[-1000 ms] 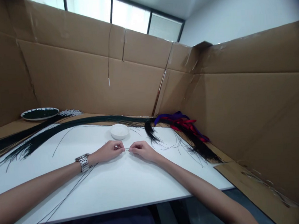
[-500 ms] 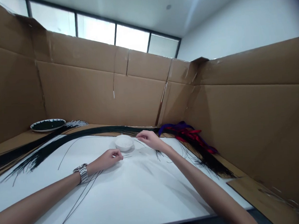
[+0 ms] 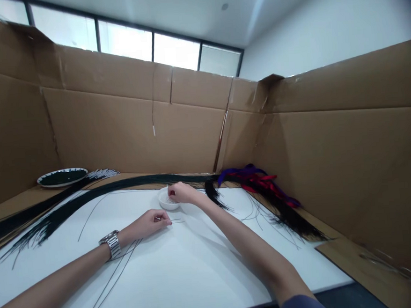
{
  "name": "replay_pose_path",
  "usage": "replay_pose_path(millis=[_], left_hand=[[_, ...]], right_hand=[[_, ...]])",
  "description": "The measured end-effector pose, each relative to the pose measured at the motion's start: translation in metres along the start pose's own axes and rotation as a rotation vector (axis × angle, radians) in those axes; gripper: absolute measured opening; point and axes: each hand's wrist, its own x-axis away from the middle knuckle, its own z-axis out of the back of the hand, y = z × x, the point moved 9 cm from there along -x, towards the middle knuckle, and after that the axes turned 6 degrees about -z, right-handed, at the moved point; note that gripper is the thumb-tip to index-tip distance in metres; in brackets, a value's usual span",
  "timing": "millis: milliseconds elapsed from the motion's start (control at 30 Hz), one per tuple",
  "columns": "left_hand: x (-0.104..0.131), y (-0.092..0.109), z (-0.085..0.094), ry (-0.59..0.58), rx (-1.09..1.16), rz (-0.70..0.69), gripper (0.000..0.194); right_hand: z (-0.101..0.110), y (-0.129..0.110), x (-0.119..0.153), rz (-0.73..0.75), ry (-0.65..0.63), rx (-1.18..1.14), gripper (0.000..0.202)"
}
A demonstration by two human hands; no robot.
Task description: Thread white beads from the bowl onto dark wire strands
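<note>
My left hand (image 3: 150,223) rests low over the white board (image 3: 185,272), its fingers pinched on thin dark cords (image 3: 120,272). Two short cord ends stick out past the fingertips to the right, and the long parts trail toward the front edge. A small white bowl (image 3: 164,201) stands just beyond. Over the bowl's right side is my right hand (image 3: 180,193), fingers closed and reaching inside; what they hold, if anything, is hidden. Small pale pieces show in the bowl.
Long bundles of dark cord (image 3: 123,182) lie across the back. A plate of dark green material (image 3: 62,177) stands back left, red and purple ribbons (image 3: 260,180) back right. Cardboard walls (image 3: 137,135) surround the board.
My right hand has moved left, from beside the bowl to over and into it. My left hand still pinches the cords in nearly the same place. The view has shifted slightly.
</note>
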Motion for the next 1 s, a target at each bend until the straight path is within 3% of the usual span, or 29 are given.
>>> replay_pose_path(millis=[233, 400, 467, 600, 733, 1000], left_hand=[[-0.003, -0.015, 0.001, 0.012, -0.016, 0.018, 0.036], [-0.003, -0.013, 0.003, 0.036, -0.007, 0.010, 0.036], [-0.002, -0.009, 0.002, 0.028, -0.010, -0.002, 0.036], [0.001, -0.002, -0.004, -0.007, -0.088, -0.023, 0.036], [0.005, 0.009, -0.011, -0.052, -0.229, -0.078, 0.030], [0.010, 0.033, -0.016, -0.096, -0.438, -0.184, 0.025]], right_hand=[[0.015, -0.014, 0.012, 0.056, 0.039, -0.100, 0.014], [0.038, -0.032, 0.066, 0.162, 0.008, -0.339, 0.008], [0.034, -0.040, 0.094, 0.215, -0.051, -0.410, 0.007], [0.002, -0.042, 0.127, 0.161, -0.097, -0.334, 0.010], [-0.019, -0.040, 0.129, 0.111, -0.078, -0.309, 0.011], [-0.014, -0.039, 0.129, 0.160, -0.069, -0.385, 0.011]])
